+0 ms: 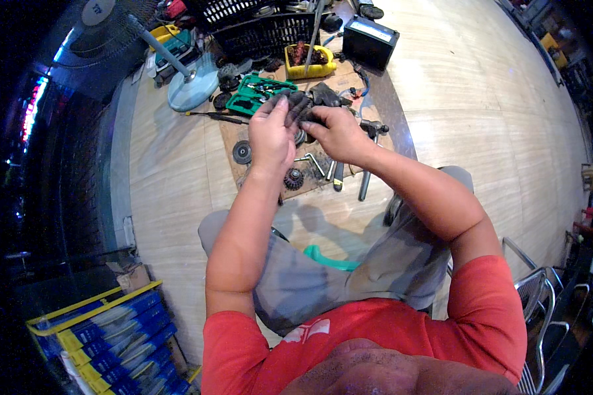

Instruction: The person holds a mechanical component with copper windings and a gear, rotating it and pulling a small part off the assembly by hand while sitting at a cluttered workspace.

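Fabric [299, 106], dark grey, crumpled, between hands [273, 135]

Hammer [374, 128] between hands [341, 133] and free floor [468, 112]

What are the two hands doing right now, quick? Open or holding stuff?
Left hand: closed, holding a dark cloth-like thing.
Right hand: closed, pinching the same thing's edge.

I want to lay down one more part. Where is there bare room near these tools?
The widest bare patch is the pale floor right of the black battery and hammer. Another lies left of the round black disc, nearer the person than the fan base. The cardboard is crowded, mostly around the green tool case and yellow container.
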### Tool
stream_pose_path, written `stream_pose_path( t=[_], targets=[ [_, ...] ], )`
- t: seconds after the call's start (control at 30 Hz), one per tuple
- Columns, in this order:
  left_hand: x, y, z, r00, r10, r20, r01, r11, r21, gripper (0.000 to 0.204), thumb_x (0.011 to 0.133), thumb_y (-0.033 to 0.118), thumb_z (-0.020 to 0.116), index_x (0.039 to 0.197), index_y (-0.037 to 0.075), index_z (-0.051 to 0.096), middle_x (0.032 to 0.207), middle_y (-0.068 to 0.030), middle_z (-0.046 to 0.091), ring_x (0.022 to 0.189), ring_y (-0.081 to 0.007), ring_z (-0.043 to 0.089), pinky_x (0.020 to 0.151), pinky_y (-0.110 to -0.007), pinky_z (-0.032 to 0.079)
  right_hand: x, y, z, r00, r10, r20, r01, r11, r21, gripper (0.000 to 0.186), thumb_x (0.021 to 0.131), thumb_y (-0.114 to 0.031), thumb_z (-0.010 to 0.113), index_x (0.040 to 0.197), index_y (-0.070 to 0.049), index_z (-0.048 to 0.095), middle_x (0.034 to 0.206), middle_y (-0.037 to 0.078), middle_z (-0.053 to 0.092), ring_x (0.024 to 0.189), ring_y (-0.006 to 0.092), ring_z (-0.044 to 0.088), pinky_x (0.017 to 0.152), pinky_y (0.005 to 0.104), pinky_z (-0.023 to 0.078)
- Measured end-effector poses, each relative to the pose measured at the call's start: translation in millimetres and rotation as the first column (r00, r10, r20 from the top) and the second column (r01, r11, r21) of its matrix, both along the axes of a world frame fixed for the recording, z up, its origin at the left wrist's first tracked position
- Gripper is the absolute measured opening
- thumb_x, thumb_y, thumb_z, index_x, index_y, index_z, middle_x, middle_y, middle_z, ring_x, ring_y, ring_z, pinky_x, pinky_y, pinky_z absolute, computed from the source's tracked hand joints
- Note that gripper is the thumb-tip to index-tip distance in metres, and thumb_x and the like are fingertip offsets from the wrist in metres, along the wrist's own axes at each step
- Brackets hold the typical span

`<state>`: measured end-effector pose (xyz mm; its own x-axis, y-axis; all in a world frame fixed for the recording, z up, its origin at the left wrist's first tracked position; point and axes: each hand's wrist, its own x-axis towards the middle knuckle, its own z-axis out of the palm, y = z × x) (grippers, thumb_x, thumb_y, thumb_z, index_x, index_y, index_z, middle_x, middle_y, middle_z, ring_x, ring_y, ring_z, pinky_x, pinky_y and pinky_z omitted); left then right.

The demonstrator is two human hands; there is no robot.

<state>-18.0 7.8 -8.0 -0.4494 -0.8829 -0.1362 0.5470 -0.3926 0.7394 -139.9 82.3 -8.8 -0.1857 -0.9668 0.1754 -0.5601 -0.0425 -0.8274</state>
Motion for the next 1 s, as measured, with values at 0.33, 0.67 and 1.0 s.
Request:
stream_pose_path(
  t=[0.33,0.67,1.0],
  targets=[
    [9,-8,9,0.998,-0.013,-0.065,0.014,1.000,0.009,0.017,0.095,0.005,0.048,0.108,-0.003,0.057,0.102,-0.0180,0.066,0.090,-0.0275,0.067,0.080,-0.039,0.057,-3,-9,-12,0.984,0.059,0.171,-0.063,0.998,0.020,0.023,0.082,-0.021,0.065,0.094,-0.001,0.066,0.075,0.022,0.063,0.072,0.0356,0.064,0.066,0.0417,0.049],
    [22,-15,16,0.965,-0.257,-0.043,0.256,0.966,-0.037,0.018,0.093,0.002,0.048,0.106,-0.004,0.059,0.099,-0.0169,0.067,0.086,-0.0250,0.068,0.076,-0.036,0.057,-34,-4,13,0.935,0.317,-0.162,-0.310,0.949,0.064,0.022,0.085,-0.014,0.066,0.106,-0.006,0.066,0.087,0.015,0.067,0.074,0.0213,0.062,0.072,0.0336,0.048],
    [15,14,29,0.637,-0.373,0.675,0.582,0.807,-0.103,0.022,0.089,0.004,0.056,0.107,-0.007,0.063,0.093,-0.0113,0.069,0.081,-0.0149,0.066,0.073,-0.027,0.053,-51,1,21,0.798,0.294,-0.526,-0.271,0.955,0.123,0.014,0.079,-0.018,0.064,0.084,-0.005,0.060,0.081,0.016,0.063,0.082,0.0367,0.061,0.070,0.0472,0.047]
  ],
)
